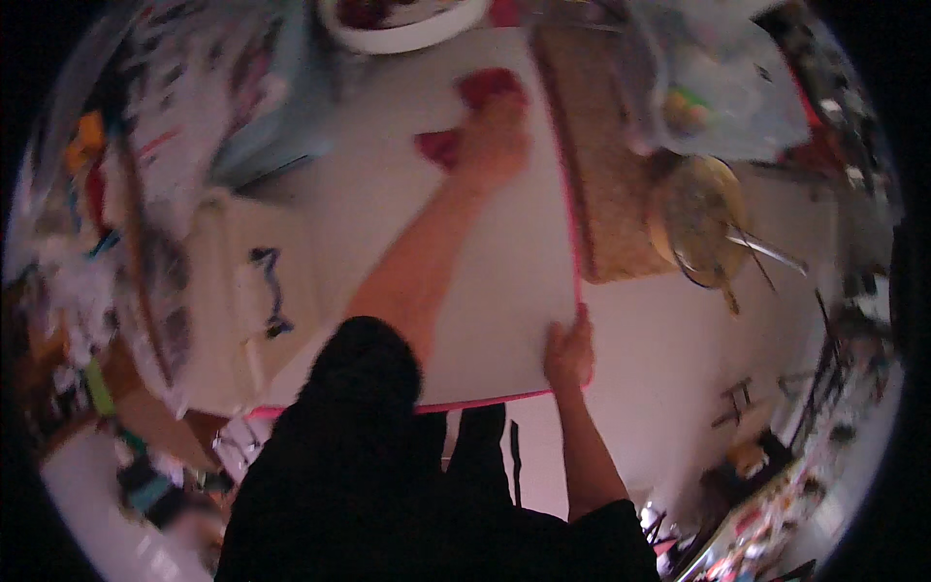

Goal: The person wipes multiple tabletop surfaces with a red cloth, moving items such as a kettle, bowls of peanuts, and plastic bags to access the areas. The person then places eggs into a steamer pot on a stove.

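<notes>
A white board [509, 291] with a pink rim lies flat before me. My left hand [494, 134] is over its far part, shut on a crumpled red cloth [436, 148] that shows on both sides of the blurred fingers and touches the board. My right hand [571, 353] holds the board's right edge near the front corner, thumb on top and the other fingers at the rim, partly hidden.
A white bowl [407, 36] stands at the far edge. To the right are a brown slab [611, 218], a round container [702, 211] with utensils and a clear plastic bag [734, 109]. At left lies a cream sheet [225, 305] with a dark mark, beside clutter.
</notes>
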`<state>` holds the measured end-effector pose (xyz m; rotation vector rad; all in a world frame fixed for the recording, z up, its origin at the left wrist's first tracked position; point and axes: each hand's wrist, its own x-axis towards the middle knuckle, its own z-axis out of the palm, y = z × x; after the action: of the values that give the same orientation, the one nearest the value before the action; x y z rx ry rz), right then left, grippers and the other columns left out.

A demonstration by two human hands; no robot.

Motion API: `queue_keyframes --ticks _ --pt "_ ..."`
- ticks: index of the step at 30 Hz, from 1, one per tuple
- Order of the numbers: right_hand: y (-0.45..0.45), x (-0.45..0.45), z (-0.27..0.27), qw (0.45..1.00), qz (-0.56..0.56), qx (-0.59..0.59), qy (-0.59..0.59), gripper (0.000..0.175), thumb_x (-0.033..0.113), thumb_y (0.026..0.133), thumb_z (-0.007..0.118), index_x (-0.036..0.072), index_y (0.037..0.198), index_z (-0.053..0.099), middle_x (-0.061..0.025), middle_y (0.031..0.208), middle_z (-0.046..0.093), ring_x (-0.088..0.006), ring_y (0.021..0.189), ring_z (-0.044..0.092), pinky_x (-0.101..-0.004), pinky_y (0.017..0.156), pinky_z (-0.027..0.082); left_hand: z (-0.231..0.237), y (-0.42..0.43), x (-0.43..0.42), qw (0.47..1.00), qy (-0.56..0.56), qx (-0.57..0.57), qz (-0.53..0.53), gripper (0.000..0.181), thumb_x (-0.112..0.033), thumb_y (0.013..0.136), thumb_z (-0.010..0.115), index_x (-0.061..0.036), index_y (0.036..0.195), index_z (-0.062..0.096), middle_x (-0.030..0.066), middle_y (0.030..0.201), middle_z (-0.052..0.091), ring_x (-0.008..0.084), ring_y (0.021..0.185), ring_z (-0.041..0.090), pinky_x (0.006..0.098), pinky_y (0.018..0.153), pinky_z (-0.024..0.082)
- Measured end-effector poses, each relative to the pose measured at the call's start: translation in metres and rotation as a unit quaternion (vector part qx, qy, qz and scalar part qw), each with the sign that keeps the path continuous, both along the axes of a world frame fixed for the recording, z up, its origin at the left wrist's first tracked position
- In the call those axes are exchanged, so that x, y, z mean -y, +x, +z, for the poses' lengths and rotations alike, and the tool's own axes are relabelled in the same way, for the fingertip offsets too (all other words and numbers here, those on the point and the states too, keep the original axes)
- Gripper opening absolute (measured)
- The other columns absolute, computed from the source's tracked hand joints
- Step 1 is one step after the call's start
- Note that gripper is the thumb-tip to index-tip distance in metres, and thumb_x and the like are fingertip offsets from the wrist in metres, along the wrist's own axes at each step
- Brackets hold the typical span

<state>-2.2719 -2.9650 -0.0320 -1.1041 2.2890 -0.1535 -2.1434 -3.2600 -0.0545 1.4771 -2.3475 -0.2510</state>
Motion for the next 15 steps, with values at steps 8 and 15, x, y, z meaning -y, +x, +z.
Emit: queue_keyframes --ticks 8,15 --pt "-0.006 0.001 -0.008 1.0 -0.017 -0.004 -0.005 0.059 0.029 0.087 0.052 0.005 0.137 0.031 -0.0191 0.128 0.048 -0.0372 0.112 0.051 -0.0443 0.09 0.043 0.024 0.065 -0.263 0.953 0.16 0.024 -0.255 0.051 -0.023 0.081 0.053 -0.0053 0.128 0.045 0.0143 0.138 0.039 0.0283 0.127 0.037 0.0515 0.101 0.028" --pt "-0.009 -0.008 -0.017 0.998 0.016 -0.033 -0.052 0.059 0.031 0.087 0.053 0.005 0.136 0.032 -0.0189 0.126 0.048 -0.037 0.111 0.051 -0.0443 0.089 0.044 0.026 0.138 -0.179 0.987 0.095 0.108 0.068 0.058 -0.022 0.08 0.058 -0.0029 0.131 0.039 0.0196 0.138 0.037 0.0337 0.126 0.036 0.0517 0.098 0.034"
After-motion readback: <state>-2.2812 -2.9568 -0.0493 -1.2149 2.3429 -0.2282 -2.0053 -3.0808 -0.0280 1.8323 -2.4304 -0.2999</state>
